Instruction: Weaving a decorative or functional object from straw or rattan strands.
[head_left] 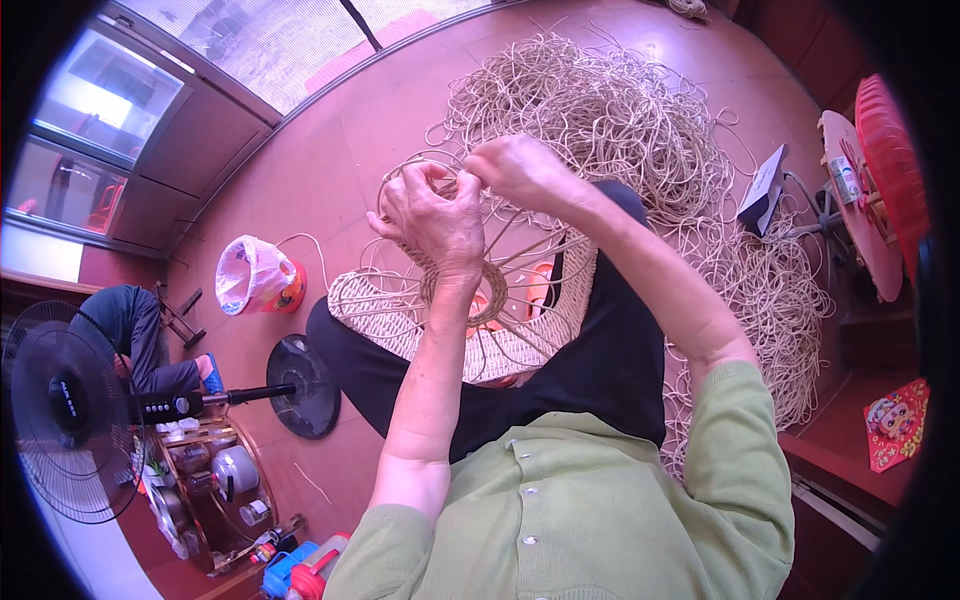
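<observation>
A cream woven cord piece (pixel 500 357) lies across my lap, curved like a wide band. Loose strands fan out from a tan ring of twisted cord (pixel 487 308) near its middle. Above the band, my left hand (pixel 437 215) is closed, thumb and fingers pinched on a cord. My right hand (pixel 525 172) meets it fingertip to fingertip, also closed in a pinch on the cord. The exact spot of the grip is partly hidden by the fingers. Behind my left hand shows a loop of tan cord (pixel 388 180).
A big tangled heap of cord (pixel 600 120) covers the floor ahead and to the right. On the left stand a lined bucket (pixel 252 275), a fan (pixel 70 400) and a seated person's legs (pixel 150 340). A red round-backed chair (pixel 890 170) is at the far right.
</observation>
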